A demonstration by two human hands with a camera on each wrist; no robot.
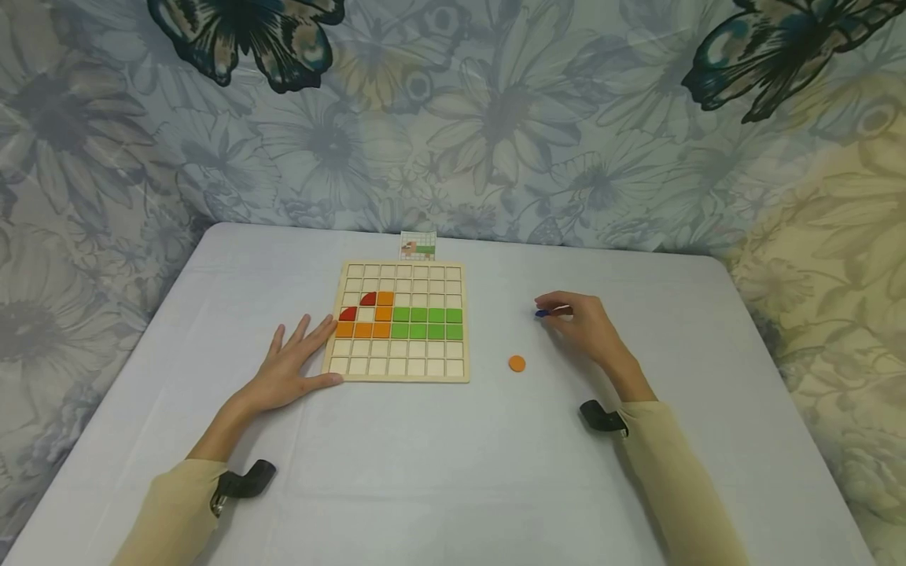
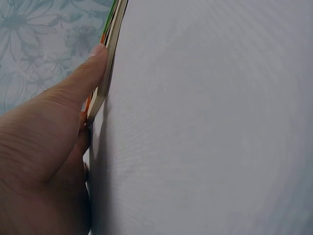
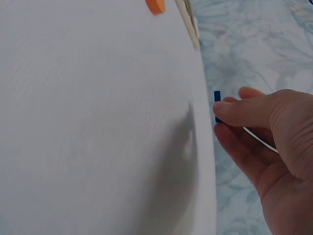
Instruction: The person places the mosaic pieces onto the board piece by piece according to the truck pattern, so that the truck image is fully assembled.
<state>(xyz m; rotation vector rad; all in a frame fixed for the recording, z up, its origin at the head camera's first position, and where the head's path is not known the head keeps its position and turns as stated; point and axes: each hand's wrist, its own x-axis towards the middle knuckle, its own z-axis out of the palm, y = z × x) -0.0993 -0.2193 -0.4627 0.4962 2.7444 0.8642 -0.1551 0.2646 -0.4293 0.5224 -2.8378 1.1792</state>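
A light wooden grid board [image 1: 396, 373] lies on the white table, with orange square tiles [image 1: 362, 330], green square tiles [image 1: 428, 323] and red quarter-round tiles [image 1: 348, 314] in some of its cells. At the board's left edge, my left hand [image 1: 283, 373] rests with spread fingers, its thumb [image 2: 90, 66] on the front corner. Right of the board, my right hand [image 1: 582, 324] pinches a small blue tile [image 3: 217, 106] between thumb and fingertips, above the table. An orange round tile [image 1: 517, 363] lies on the table between the board and my right hand.
A small pattern card [image 1: 418, 245] with a coloured grid picture stands behind the board, at the table's back edge. The white-covered table [image 1: 453, 464] meets a flowered cloth backdrop [image 1: 495, 141]. Black wrist cameras [image 1: 248, 479] sit at both sleeves.
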